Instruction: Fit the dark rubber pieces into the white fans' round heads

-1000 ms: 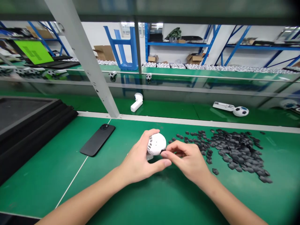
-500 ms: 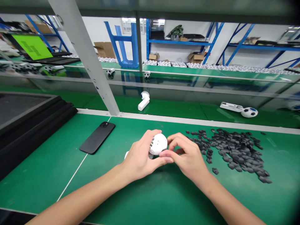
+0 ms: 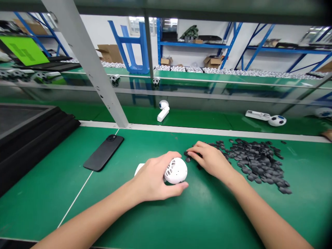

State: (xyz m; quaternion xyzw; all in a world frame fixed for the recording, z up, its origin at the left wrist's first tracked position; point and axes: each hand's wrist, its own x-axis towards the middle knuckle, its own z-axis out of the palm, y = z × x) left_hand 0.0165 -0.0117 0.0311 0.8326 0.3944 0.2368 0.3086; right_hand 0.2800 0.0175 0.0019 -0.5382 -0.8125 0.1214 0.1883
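My left hand (image 3: 155, 178) is wrapped round a white ball-headed device (image 3: 176, 171), slotted on one side like a small fan. Its white handle (image 3: 139, 168) shows past the back of the hand, and the palm hides the rest. My right hand (image 3: 210, 159) is low over the green table, thumb and forefinger pinched at a small black piece (image 3: 186, 153). Another black piece (image 3: 188, 159) lies just below those fingertips. Right of this hand spreads a pile of black five-sided pieces (image 3: 255, 159), and a few more show partly under the hand.
A black phone (image 3: 103, 153) lies on the left of the table, near stacked black trays (image 3: 33, 138). Behind the white ledge sit a white device (image 3: 163, 111) and one with a football-patterned head (image 3: 277, 120). A slanted grey post (image 3: 90, 65) rises at the ledge.
My right hand has left the ball-headed device and moved right to the black pieces. My left hand still holds the device, now a little lower, with its slotted side more in view.
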